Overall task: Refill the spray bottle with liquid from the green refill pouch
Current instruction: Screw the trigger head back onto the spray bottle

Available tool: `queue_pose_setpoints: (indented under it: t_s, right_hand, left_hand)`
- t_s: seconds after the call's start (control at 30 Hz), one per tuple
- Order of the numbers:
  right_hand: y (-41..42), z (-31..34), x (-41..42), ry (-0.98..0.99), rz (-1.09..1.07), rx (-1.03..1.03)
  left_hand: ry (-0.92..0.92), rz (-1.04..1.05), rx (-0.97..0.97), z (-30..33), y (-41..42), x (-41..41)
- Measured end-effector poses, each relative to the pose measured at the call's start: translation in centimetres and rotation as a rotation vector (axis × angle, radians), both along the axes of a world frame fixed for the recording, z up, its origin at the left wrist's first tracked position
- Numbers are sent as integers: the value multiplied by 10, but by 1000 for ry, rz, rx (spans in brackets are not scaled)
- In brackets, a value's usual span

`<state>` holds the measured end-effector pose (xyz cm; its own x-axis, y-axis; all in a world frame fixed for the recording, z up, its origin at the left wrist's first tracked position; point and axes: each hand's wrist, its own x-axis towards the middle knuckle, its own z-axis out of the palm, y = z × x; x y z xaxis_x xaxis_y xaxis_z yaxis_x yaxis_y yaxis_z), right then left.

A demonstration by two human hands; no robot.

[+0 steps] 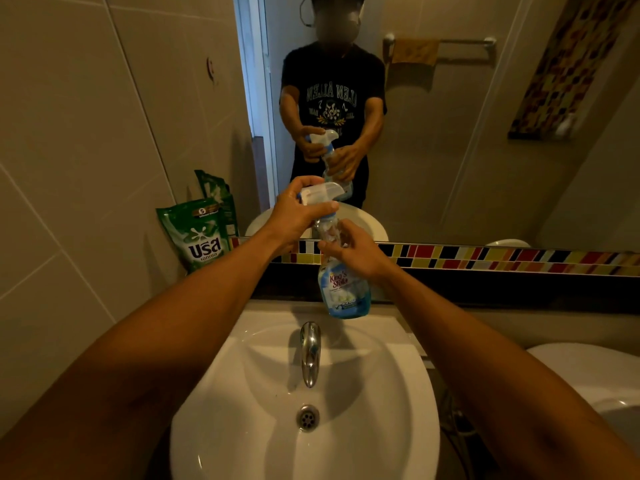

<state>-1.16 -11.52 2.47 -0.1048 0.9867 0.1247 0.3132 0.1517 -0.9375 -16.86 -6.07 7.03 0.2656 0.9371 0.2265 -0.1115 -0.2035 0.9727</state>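
A clear spray bottle (343, 292) with a blue label is held upright above the back of the white sink (398, 393). My left hand (298, 216) is wrapped around its white trigger head (322, 192) at the top. My right hand (356, 251) grips the bottle's neck and upper body. The green refill pouch (199, 233) stands upright on the counter at the left, leaning in the corner against the tiled wall, apart from both hands. A little blue liquid shows in the bottle's bottom.
A chrome tap (309, 351) and drain (307, 416) sit in the sink below the bottle. A mirror (450, 150) behind reflects a person holding the bottle. A coloured tile strip (502, 259) runs under it. A white toilet (588, 379) stands at the right.
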Motion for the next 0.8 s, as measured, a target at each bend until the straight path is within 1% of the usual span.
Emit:
queue_pose_setpoints:
  t_s: [0.1,0.2,0.33,0.4,0.6,0.73,0.8]
  right_hand:
    - [-2,0,-3,3,0,-1]
    - [-3,1,-2,21,0,-19]
    - [-5,1,1,22,7,-26]
    - [-5,1,2,25,5,-35]
    - [-2,3,1,-24,-16,-24]
    - [0,3,5,-30,-23,-38]
    - [0,3,6,-43,-25,-35]
  left_hand:
    - [18,28,65,-4,0,0]
    - [15,1,48,-7,3,-3]
    - [84,-33,29,-8,6,-6]
    - [103,-15,37,-8,5,-5]
    - [67,74,95,-9,4,3]
    - [161,34,133,-9,9,-1]
    - [169,23,145,-7,9,-1]
